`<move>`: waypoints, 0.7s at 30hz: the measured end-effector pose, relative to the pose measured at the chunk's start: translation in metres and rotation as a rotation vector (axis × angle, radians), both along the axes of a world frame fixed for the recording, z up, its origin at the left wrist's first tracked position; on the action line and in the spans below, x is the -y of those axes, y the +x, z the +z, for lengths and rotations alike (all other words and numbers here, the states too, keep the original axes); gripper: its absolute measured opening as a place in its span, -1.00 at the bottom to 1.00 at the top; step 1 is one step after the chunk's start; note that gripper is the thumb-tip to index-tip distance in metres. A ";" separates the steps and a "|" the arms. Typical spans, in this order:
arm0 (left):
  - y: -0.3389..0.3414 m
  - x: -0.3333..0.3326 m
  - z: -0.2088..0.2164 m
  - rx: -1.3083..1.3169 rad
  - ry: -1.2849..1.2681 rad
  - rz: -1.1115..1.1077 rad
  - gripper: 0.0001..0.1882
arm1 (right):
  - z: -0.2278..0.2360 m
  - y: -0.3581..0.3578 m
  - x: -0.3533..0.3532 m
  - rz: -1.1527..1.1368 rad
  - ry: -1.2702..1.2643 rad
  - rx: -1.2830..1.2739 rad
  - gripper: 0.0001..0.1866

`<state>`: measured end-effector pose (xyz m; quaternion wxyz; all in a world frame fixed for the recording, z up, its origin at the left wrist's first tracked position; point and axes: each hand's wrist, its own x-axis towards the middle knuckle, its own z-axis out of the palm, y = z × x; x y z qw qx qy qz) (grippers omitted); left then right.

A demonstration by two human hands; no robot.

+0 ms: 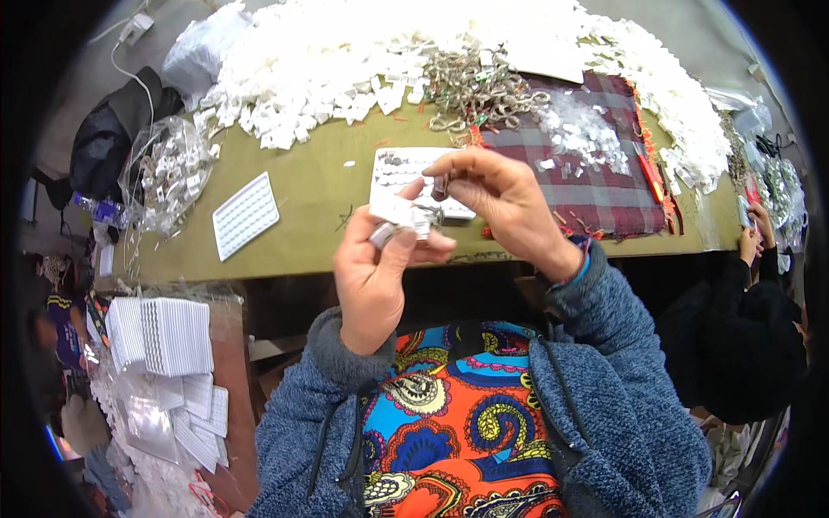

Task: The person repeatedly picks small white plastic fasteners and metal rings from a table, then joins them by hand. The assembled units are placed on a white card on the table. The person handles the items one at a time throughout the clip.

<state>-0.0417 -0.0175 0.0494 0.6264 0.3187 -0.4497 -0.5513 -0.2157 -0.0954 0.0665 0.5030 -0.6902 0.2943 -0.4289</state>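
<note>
My left hand is closed around several small white box-shaped plastic pieces, with thin grey metallic bits among them near the fingertips. My right hand is close beside it, thumb and forefinger pinched on a small dark brownish piece too small to name. Behind both hands lies a white dimpled tray on the table, with small dark bits in its far left corner. My hands hide the tray's middle and near edge.
Heaped white pieces fill the far side of the green table. Tangled metallic parts adjoin a plaid cloth bearing translucent bits and a red-handled tool. Another tray lies left; stacked trays stand nearer. Someone's hands work far right.
</note>
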 end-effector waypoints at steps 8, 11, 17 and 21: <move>-0.008 -0.007 -0.015 -0.068 0.186 -0.077 -0.75 | -0.033 0.002 -0.032 -0.084 0.327 0.340 -0.80; -0.005 -0.010 -0.020 -0.071 0.240 -0.025 -0.75 | -0.040 -0.004 -0.034 -0.064 0.408 0.297 -0.85; 0.000 -0.013 -0.028 -0.041 0.211 0.020 -0.79 | -0.033 -0.006 -0.049 0.061 0.287 0.237 -0.88; 0.000 -0.014 -0.030 -0.054 0.190 0.029 -0.81 | -0.025 0.003 -0.053 0.098 0.412 0.250 -0.88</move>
